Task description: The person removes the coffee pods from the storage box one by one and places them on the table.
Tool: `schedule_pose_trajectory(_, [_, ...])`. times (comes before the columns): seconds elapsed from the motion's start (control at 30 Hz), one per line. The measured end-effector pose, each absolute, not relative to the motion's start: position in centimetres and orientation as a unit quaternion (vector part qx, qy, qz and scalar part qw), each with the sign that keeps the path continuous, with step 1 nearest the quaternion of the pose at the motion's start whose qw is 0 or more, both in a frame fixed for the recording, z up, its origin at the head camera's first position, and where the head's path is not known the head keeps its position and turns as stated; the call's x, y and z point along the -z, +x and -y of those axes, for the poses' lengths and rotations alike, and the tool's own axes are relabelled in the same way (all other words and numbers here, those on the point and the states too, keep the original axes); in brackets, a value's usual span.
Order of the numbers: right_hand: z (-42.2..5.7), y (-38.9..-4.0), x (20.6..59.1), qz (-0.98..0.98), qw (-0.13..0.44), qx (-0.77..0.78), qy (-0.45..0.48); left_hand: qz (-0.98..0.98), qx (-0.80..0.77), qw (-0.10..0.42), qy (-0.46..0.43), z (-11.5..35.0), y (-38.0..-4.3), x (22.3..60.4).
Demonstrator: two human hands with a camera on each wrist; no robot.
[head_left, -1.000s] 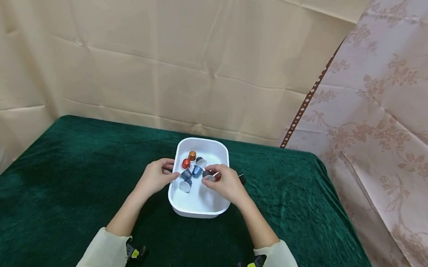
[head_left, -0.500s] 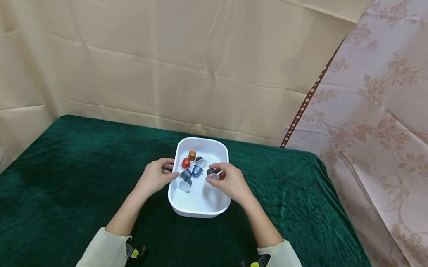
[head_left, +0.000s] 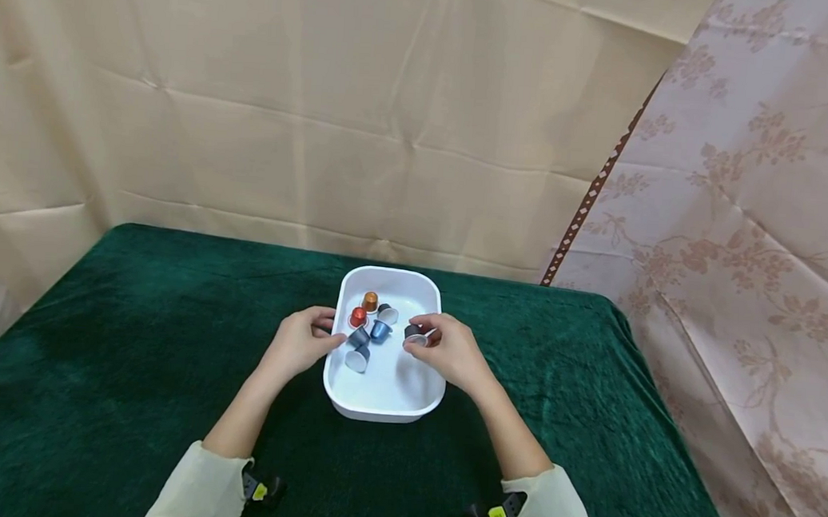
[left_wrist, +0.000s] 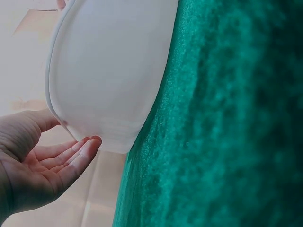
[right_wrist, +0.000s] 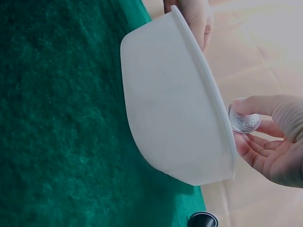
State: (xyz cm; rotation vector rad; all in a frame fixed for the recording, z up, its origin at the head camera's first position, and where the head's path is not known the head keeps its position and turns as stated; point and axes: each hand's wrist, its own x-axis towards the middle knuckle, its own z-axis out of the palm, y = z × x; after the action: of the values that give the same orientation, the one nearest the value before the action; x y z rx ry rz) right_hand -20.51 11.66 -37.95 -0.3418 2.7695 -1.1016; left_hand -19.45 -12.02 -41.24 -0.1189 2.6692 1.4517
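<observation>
A white plastic tub (head_left: 383, 392) stands on green cloth with several coffee capsules inside. My left hand (head_left: 302, 340) holds the tub's left rim, thumb over the edge and fingers against the outer wall, as the left wrist view shows. Between thumb and fingers of my right hand (head_left: 451, 353) is a dark coffee capsule (head_left: 413, 333), near the tub's right rim. Its silvery lid faces the camera in the right wrist view. Lying in the tub are an orange capsule (head_left: 371, 300), a red capsule (head_left: 358, 316), a blue capsule (head_left: 380, 332) and some dark or grey ones.
Another dark capsule (right_wrist: 202, 219) rests on the cloth beyond the tub in the right wrist view; my right hand hides it in the head view. Green velvet cloth (head_left: 161, 369) covers the table. A beige curtain (head_left: 322, 124) hangs behind its far edge.
My right hand, pinching the dark capsule, has shifted a little rightward, from over the tub's middle toward its right rim. The left hand stays on the left rim.
</observation>
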Motion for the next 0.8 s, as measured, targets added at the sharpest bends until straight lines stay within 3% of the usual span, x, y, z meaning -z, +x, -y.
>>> schedule_pose_trajectory(0.8, [-12.70, -20.72, 37.85, -0.925, 0.065, 0.357, -0.109, -0.878, -0.474, 0.058, -0.044, 12.00, -19.34, 41.08])
